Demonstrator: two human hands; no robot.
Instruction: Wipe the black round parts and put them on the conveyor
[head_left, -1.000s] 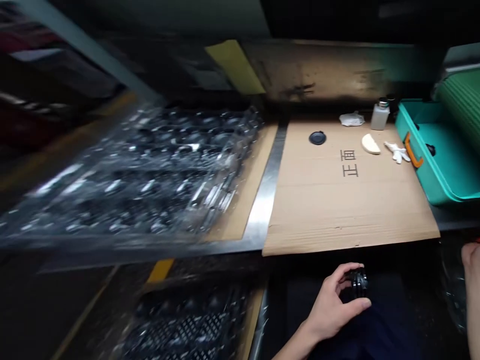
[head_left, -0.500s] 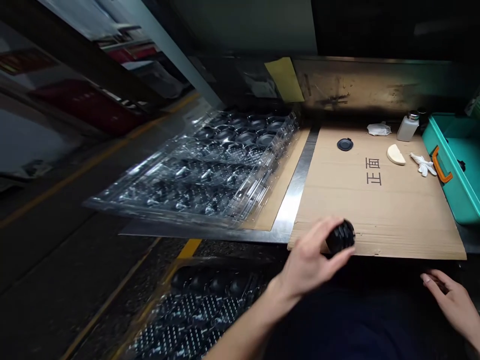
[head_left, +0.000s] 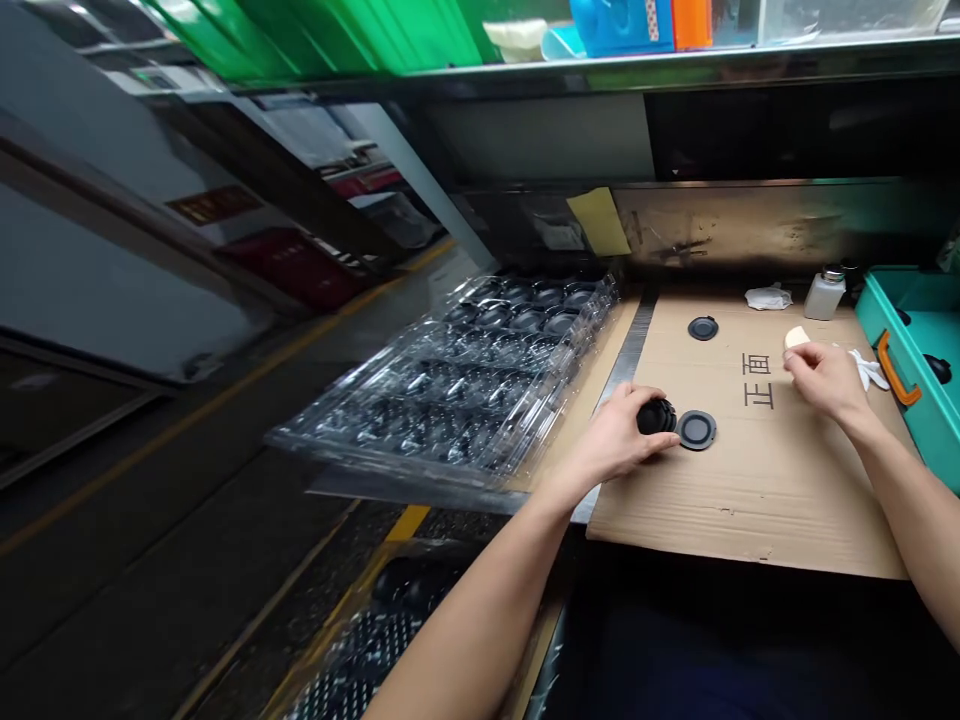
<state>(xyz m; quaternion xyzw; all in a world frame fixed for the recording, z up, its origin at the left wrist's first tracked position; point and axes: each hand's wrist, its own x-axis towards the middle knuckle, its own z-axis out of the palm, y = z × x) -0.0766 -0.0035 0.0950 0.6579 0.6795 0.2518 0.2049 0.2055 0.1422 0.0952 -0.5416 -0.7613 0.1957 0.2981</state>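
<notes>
Watching from the head view: my left hand (head_left: 616, 437) is gripping a short stack of black caps (head_left: 654, 416), thumb and fingers curling round it, over the cardboard sheet (head_left: 697, 500) that is covering this part of the desk (head_left: 638, 332).

Change, last half second: the stack is now sitting further in from the desk's front edge, and a flat cap (head_left: 697, 430) is now lying face-on just beside it. Whether the two are touching, I am not managing to tell. My right hand (head_left: 829, 378), lately hanging off the front edge, is now reaching over the desk; its bent fingertips are touching the pale pad (head_left: 796, 337) and hiding most of it. I cannot tell whether they are closing on it.

Meaning, as I am judging it: one piece is now being kept apart from the stack, and the pad is coming into use.

Other positions: a second cap (head_left: 703, 328) is lying nearer the desk's far edge; the clear tray (head_left: 450, 365) is resting toward the left edge; the teal bin (head_left: 937, 425) is standing to the right.
</notes>
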